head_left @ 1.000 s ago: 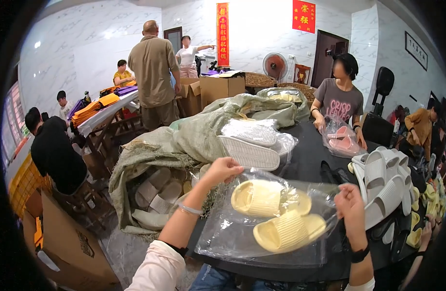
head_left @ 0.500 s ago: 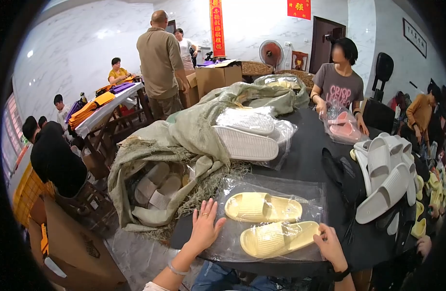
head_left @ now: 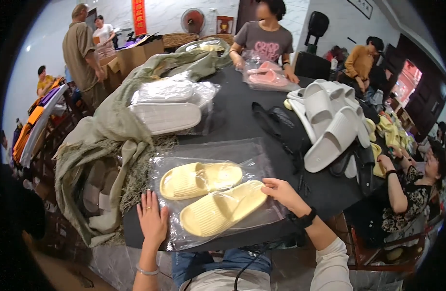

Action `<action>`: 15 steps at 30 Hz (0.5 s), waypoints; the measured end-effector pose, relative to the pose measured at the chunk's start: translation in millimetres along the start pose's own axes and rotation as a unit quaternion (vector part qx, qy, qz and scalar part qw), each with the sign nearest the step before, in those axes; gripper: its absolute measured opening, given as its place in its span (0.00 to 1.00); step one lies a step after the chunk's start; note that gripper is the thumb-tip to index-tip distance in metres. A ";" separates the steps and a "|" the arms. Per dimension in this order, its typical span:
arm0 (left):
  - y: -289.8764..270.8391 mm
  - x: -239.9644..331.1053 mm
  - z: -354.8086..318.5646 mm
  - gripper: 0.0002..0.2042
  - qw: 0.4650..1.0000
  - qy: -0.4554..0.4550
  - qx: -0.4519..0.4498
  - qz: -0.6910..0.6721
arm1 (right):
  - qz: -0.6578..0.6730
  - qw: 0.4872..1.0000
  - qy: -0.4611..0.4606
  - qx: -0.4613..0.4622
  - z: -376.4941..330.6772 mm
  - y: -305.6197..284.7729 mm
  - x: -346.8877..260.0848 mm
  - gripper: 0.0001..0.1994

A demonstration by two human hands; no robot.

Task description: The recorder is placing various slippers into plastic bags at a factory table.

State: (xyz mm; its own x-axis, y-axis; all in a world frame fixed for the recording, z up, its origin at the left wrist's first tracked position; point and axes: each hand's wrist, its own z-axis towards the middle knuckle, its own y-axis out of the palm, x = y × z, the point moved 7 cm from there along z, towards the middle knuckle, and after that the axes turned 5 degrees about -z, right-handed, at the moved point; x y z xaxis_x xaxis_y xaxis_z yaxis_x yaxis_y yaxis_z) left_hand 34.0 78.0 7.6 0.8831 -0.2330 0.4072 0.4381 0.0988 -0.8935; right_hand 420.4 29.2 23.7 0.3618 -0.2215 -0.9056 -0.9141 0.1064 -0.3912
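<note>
A pair of pale yellow slippers lies inside a clear plastic bag [head_left: 254, 154] on the dark tabletop before me. The far slipper [head_left: 223, 174] lies nearly level, while the near slipper [head_left: 213, 213] slants with its heel up to the right. My left hand [head_left: 153, 220] rests flat at the bag's left edge, fingers stretched out. With thumb and fingers, my right hand [head_left: 285, 194] pinches the near slipper's heel, apparently through the plastic.
Bagged white slippers [head_left: 167, 119] lie beyond, next to an open green woven sack [head_left: 104, 136] holding more slippers. To the right are a grey slipper pile [head_left: 329, 128] and black slippers [head_left: 276, 121]. Across the table a person [head_left: 264, 36] handles bagged pink slippers [head_left: 266, 75]; another person [head_left: 409, 194] sits right.
My view has swung to the right, bringing a seated person into sight. The near slipper's heel has turned upward with my right hand. My left hand has come down flat at the bag's edge.
</note>
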 end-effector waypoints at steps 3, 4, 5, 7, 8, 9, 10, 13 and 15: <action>-1.7 0.7 -3.7 0.27 1.000 0.011 0.006 -0.007 | 0.011 1.000 -0.002 -0.029 7.1 2.9 -4.2 0.21; -2.1 -0.2 -5.4 0.27 1.000 0.004 0.001 0.000 | -0.003 1.000 -0.003 -0.022 9.3 2.2 -7.2 0.22; -2.5 -0.8 -6.2 0.27 1.000 -0.004 -0.003 0.008 | -0.073 0.997 -0.018 0.011 13.4 -1.0 -8.5 0.22; -4.9 0.6 -7.1 0.27 1.000 -0.005 -0.003 0.006 | -0.202 0.972 -0.088 0.075 28.5 -11.9 -4.3 0.28; -3.7 2.1 -6.4 0.27 1.000 -0.010 -0.007 0.010 | -0.207 0.971 -0.090 0.083 36.9 -20.5 4.5 0.28; -3.9 -0.5 -7.4 0.27 1.000 -0.017 -0.008 0.011 | -0.223 0.969 -0.074 0.080 44.7 -19.5 5.7 0.30; -4.6 1.4 -6.9 0.27 1.000 -0.014 -0.004 0.008 | -0.239 0.966 -0.058 0.081 51.6 -21.4 8.2 0.31; -5.8 3.1 -6.1 0.27 1.000 -0.019 -0.006 -0.001 | -0.210 0.976 -0.052 0.030 83.0 -20.7 23.2 0.24; -5.5 2.3 -6.6 0.27 1.000 -0.017 -0.010 -0.002 | -0.223 0.973 -0.061 -0.011 90.3 -13.4 22.8 0.21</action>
State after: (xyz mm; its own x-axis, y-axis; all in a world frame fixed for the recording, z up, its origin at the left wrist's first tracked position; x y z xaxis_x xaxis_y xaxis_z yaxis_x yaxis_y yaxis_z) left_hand 32.5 70.5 12.2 0.8863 -0.2006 0.4174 0.4391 0.0781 -0.8950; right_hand 457.4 110.3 -6.5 0.7410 -0.1251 -0.6598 -0.6644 0.0058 -0.7473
